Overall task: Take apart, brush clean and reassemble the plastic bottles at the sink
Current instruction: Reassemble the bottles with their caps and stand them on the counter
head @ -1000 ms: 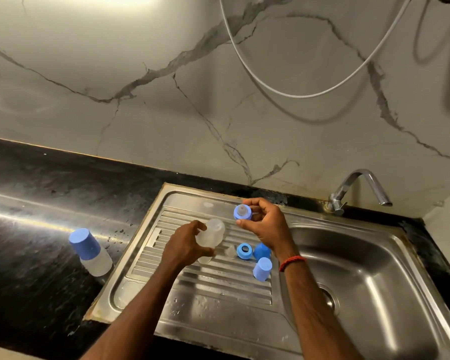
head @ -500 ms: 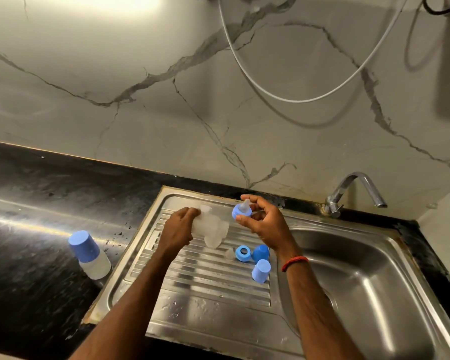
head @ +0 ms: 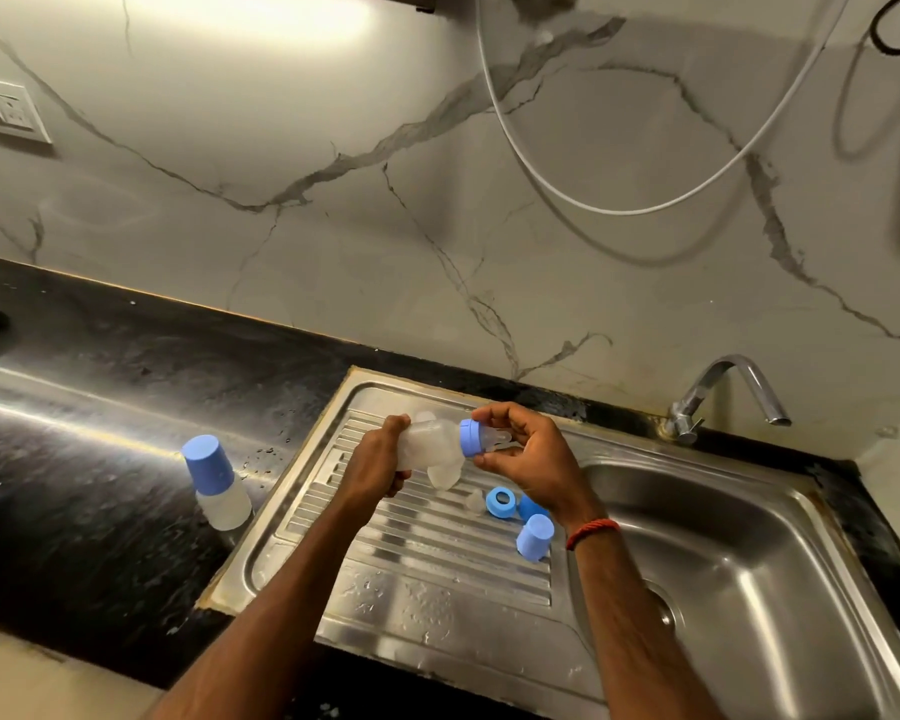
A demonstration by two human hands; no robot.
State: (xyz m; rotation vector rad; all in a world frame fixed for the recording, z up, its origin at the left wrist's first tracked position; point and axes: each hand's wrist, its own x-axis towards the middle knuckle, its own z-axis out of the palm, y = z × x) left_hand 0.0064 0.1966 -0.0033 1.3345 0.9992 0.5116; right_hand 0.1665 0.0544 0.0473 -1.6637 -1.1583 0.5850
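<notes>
My left grip (head: 380,459) was wrapped round the clear bottle body (head: 427,443) and held it sideways over the sink's ribbed drainboard (head: 411,563). My right grip (head: 531,459) pinched the blue collar (head: 470,438) at the bottle's mouth, fingers and thumb curled on it, with the clear teat (head: 497,439) poking toward my palm. I couldn't tell if the collar was going on or coming off.

Handling, as a judgement:
- Body: thin, light and a bit squashy. It was likely wet and slippery, since there were drops on the drainboard. Take it mid-body, firm but not crushing.
- Collar: stiffer, so its rim was the place to twist.
- Teat: soft and floppy, so not a handle.

Loose on the drainboard were 1 blue ring (head: 501,500), 2 blue caps (head: 535,535), 1 small clear teat (head: 474,501) and a second clear body (head: 444,476) just below the held one. 1 capped bottle (head: 217,483) stood on the black table (head: 100,459), left of the sink.
</notes>
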